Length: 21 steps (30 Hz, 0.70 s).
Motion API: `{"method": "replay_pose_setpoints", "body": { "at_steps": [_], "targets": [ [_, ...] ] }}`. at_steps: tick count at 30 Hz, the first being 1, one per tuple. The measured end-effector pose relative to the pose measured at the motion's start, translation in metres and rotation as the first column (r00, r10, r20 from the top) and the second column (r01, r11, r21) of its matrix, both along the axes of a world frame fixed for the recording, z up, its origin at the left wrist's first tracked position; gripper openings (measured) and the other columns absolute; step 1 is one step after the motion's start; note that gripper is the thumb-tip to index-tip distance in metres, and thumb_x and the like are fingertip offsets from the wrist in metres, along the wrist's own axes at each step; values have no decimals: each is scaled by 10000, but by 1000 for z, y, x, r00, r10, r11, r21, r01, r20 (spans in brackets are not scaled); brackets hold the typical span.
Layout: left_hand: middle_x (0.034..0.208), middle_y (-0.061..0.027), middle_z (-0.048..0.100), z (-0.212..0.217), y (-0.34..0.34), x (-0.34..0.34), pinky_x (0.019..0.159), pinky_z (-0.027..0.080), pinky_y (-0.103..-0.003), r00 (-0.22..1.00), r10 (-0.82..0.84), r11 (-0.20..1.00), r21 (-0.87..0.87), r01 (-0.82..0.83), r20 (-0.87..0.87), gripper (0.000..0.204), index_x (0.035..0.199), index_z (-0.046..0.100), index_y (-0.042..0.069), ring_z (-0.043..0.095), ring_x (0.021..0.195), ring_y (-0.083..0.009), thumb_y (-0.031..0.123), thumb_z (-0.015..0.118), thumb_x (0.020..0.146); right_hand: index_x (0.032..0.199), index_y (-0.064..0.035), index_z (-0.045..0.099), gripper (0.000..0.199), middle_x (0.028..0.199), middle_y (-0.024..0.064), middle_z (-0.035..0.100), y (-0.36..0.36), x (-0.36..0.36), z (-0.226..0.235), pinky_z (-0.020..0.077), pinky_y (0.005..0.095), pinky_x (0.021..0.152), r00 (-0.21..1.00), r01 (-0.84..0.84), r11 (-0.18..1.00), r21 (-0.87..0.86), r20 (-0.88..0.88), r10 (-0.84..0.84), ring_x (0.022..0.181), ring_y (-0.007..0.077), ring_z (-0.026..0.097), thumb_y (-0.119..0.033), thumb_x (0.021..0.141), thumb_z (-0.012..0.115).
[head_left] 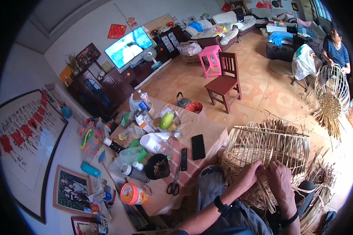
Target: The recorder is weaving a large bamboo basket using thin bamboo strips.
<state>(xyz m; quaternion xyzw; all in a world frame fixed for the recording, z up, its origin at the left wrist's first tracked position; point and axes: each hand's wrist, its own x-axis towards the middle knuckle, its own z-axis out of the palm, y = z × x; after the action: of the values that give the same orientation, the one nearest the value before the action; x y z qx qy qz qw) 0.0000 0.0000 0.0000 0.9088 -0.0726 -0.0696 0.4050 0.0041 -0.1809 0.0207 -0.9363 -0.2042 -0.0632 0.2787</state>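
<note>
A half-woven basket [245,141] leans across my lap, with an open frame of pale ribs and dry straw-coloured strips woven through its lower part. My left hand [250,174], with a dark watch on its wrist, is closed in a pinch at the near side of the weave. Close beside it, my right hand [279,179] has its fingers curled over a straw strip [266,192] that hangs down from the weave. The fingertips of both hands almost meet. What lies inside the left pinch is small and partly hidden, but it looks like the same strip.
A bundle of loose dry straw [319,192] lies right of my knee. On the table at left are scissors [173,187], a black phone [198,146], a remote [184,159] and a dark bowl [157,167]. A wooden chair [224,84] stands ahead. Far right, a person holds another basket [333,92].
</note>
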Motion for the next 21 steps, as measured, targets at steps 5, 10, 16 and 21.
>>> {"method": "replay_pose_setpoints", "body": {
  "at_steps": [5,10,16,21],
  "targets": [
    [1041,-183,746,-9,1,-2,838,575,-390,984,51,961,-278,-1,170,225,1130,586,6,745,1017,-316,-73,648,928,875,-28,591,260,824,153,606,21,-9,10,507,481,646,989,43,998,50,141,-50,787,374,649,-167,784,790],
    [1063,-178,751,-5,-2,-7,857,576,-369,989,84,922,-386,-31,122,249,1161,578,5,744,1050,-283,-82,636,935,882,-37,588,247,809,141,589,22,-15,8,508,477,654,985,25,999,42,167,-32,778,363,645,-135,767,784],
    [1052,-172,762,0,0,-8,839,585,-365,986,113,935,-348,-64,124,232,1154,617,11,753,1023,-277,-54,654,934,778,-46,636,169,770,122,591,38,-13,-10,519,441,645,955,150,968,199,224,-194,722,334,629,-128,745,780],
    [996,-185,766,-1,6,-11,774,594,-381,964,109,962,-271,-41,241,178,1109,666,16,767,944,-314,21,695,933,827,-56,631,227,810,110,583,33,-17,-13,521,442,660,962,75,973,217,241,-128,781,325,626,-133,705,806]
  ]
}}
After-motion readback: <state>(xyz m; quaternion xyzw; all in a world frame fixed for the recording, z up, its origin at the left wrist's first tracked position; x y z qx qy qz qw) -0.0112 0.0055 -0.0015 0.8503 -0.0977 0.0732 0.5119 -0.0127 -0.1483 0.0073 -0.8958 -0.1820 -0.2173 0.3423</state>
